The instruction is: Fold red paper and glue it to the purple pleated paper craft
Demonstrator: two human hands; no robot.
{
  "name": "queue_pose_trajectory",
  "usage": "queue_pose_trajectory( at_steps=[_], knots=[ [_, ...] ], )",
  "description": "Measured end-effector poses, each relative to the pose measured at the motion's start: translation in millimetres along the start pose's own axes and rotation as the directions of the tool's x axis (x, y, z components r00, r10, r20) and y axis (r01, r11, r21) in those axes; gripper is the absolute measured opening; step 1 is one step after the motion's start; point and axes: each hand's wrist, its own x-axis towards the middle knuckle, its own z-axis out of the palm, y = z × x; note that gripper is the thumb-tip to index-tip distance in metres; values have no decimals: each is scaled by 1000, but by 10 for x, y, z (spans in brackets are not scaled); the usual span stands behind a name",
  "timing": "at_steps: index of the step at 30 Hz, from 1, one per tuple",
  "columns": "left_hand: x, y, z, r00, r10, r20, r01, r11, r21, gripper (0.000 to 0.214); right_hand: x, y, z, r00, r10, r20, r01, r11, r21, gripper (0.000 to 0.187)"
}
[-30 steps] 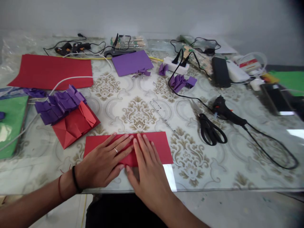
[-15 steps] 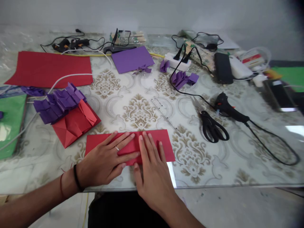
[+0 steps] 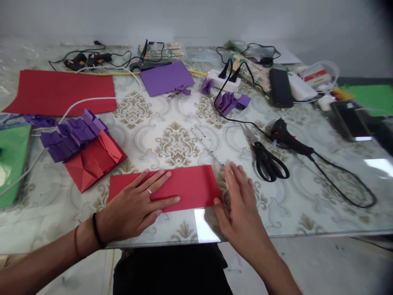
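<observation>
A folded strip of red paper (image 3: 193,186) lies flat near the front edge of the table. Across its left half rests my left hand (image 3: 138,205), fingers spread and pressing it down. My right hand (image 3: 239,200) is open just past the strip's right end, with the thumb tip close to its lower right corner; whether it touches is hard to tell. Beyond the strip lies a clear ruler (image 3: 207,145). Black-handled scissors (image 3: 270,162) are to the right of it. A folded red paper piece (image 3: 95,162) with purple folded paper units (image 3: 75,135) sits at the left.
A black glue gun (image 3: 290,139) with its cord lies at right. Red sheets (image 3: 66,92) and a purple sheet (image 3: 167,78) are at the back, near a white power strip (image 3: 224,80). Phones, cables and green paper (image 3: 14,159) line the sides.
My right hand has slid right, off the red paper strip to beyond its right end. My left hand stays on the strip. The view has shifted slightly.
</observation>
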Motion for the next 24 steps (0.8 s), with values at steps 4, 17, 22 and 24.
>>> queue_pose_trajectory(
  at_steps=[4,17,22,24],
  knots=[
    [87,23,75,999,-36,-12,36,998,45,62,119,-199,103,988,-153,17,149,977,155,71],
    [207,-122,-30,1000,0,26,-1,1000,16,51,151,-546,426,972,-229,-59,230,973,24,64],
    [261,-336,-6,985,166,45,-167,986,30,54,147,-574,433,970,-227,-91,226,974,-13,64],
    [252,-351,35,987,152,46,-154,987,43,57,143,-615,439,972,-215,-91,214,977,-18,66]
  ],
)
